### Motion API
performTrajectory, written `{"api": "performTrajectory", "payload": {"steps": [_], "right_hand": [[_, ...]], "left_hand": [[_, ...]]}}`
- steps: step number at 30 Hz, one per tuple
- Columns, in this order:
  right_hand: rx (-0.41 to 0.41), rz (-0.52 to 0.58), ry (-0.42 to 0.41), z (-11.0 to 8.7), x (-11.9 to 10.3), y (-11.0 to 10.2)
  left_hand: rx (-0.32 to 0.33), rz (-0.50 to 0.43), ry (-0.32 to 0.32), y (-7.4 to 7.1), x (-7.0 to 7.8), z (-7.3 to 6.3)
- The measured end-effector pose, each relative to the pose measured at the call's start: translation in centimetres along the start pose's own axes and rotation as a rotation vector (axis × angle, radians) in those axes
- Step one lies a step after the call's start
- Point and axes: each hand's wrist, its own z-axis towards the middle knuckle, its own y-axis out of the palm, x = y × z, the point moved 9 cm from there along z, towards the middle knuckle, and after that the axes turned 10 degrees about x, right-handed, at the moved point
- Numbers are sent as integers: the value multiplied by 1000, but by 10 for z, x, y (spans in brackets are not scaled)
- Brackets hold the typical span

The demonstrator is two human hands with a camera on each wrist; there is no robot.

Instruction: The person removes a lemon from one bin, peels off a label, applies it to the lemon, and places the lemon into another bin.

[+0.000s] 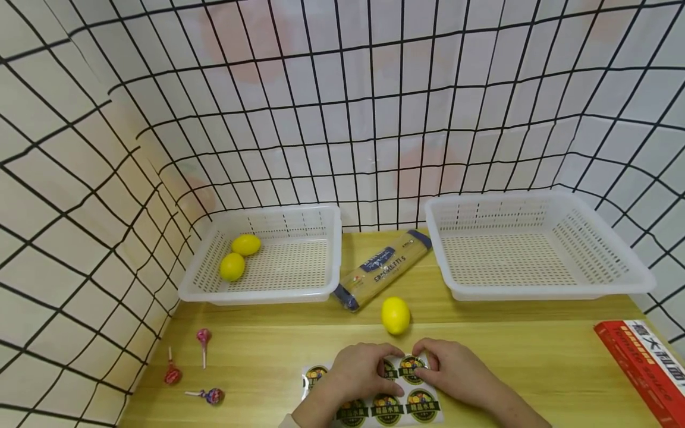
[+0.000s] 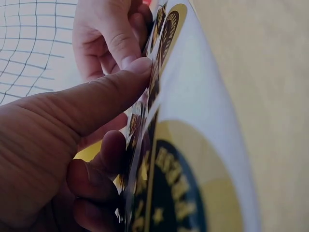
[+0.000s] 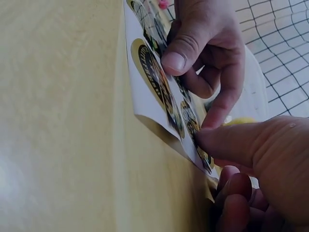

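Pinching the far right corner of the sticker sheet [image 1: 387, 407]: right hand's grip [image 1: 456, 370]. The left hand's grip [image 1: 360, 373] curves over the sheet, thumb touching; pinch cannot be confirmed. Sheet location: tabletop [image 1: 267, 356], nearer the person than the loose lemon [image 1: 396, 315]. Long axis: left to right; lettering upright.

Nearest you: sticker sheet [image 1: 387, 408], "精品水果". Far centre: spaghetti packet [image 1: 383, 270], "SPAGHETTI 5". On your right: red box [image 1: 640, 367], "Tomato sauce", "意大利面".

A pale sleeve [image 1: 289, 422] edges the left forearm [image 1: 312, 409].
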Motion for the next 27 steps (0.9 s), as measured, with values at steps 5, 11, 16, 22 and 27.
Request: {"api": "performTrajectory", "payload": {"steps": [5, 11, 16, 22, 27], "right_hand": [[14, -4, 29, 1, 1, 2], [41, 98, 28, 0, -3, 0], [39, 266, 76, 0, 0, -2], [-9, 351, 99, 2, -1, 0], [11, 426, 63, 0, -6, -5]], "left_hand": [[-1, -7, -8, 0, -1, 0], [3, -12, -8, 1, -1, 1], [-9, 4, -4, 1, -1, 1], [-5, -163, -16, -7, 0, -2], [68, -406, -25, -21, 3, -2]]}}
